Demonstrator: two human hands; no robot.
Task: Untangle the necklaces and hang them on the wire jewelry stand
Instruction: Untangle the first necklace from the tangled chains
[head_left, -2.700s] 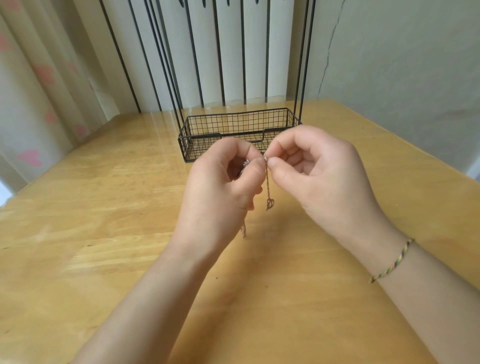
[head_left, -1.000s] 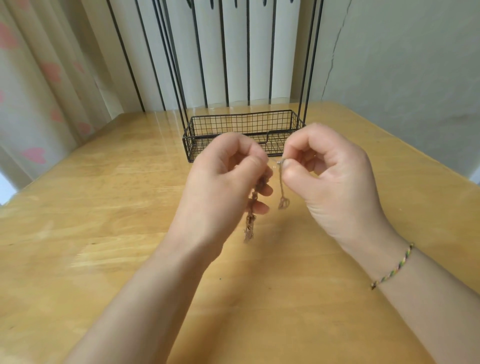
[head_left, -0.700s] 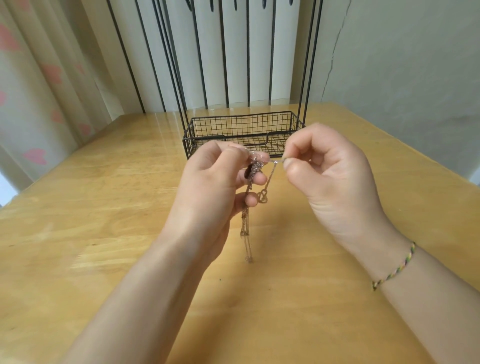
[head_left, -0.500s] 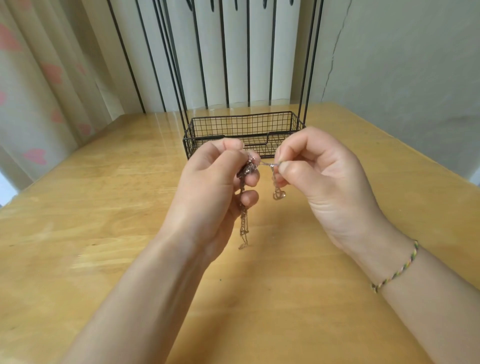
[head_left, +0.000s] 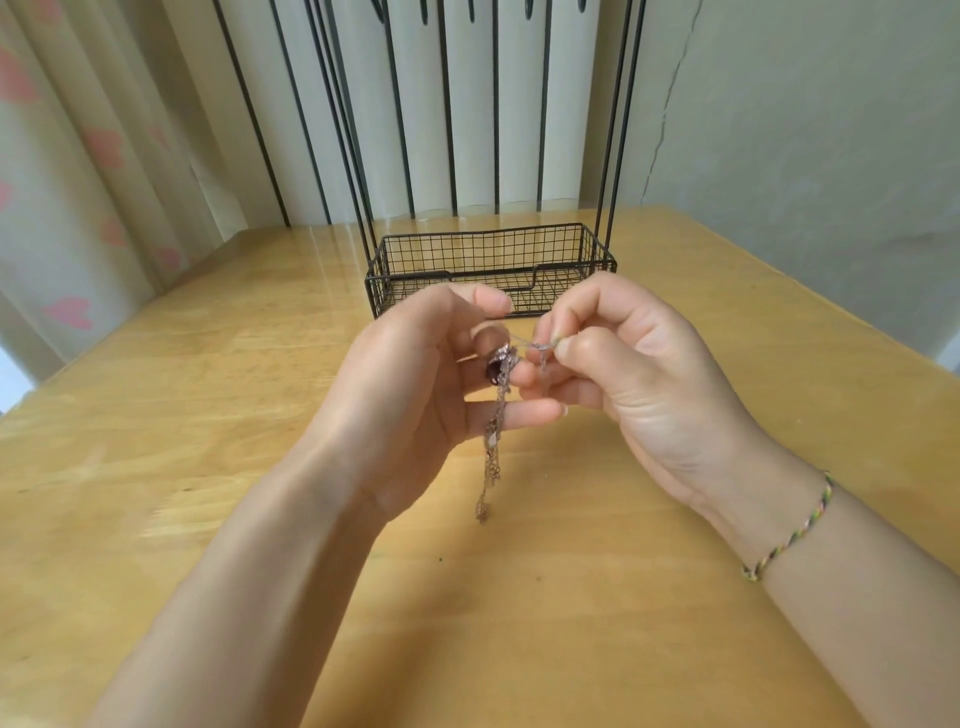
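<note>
A strand pinched by the right hand has been drawn taut from necklaces gripped by the left hand; separation seems underway.

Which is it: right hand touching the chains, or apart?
Touching. Head view shows the right hand pinching a thin strand of the chains between thumb and forefinger.

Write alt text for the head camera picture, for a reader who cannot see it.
Two hands above a wooden table work on tangled necklaces: the left hand holds the bunch, chains hanging down, and the right hand pinches one thin strand leading from it. A black wire stand with a basket base stands behind them.
</note>
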